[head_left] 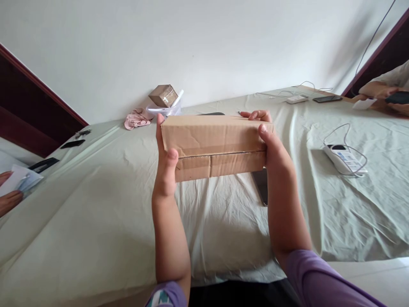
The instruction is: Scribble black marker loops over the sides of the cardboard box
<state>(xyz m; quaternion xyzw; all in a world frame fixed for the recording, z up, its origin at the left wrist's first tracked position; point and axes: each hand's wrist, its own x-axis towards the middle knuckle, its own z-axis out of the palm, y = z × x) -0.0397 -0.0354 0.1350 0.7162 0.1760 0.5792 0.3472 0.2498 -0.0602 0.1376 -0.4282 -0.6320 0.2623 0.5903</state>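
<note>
A flat brown cardboard box (214, 143) is held up above the sheet-covered table (96, 204), its long side facing me. My left hand (165, 160) grips the box's left end, thumb on the near face. The box's right end is clasped by my right hand (271, 143), fingers curled over the top far edge. A seam runs along the near face of the box. A dark flat object (261, 185) lies on the sheet just under the box, partly hidden by my right forearm.
A small cardboard box (163, 95) sits on a white container by the far wall, next to a pink cloth (137, 118). A white device with a cable (343, 158) lies at right. Other people's hands show at far left (9, 198) and far right (381, 90). Phones lie on the table's edges.
</note>
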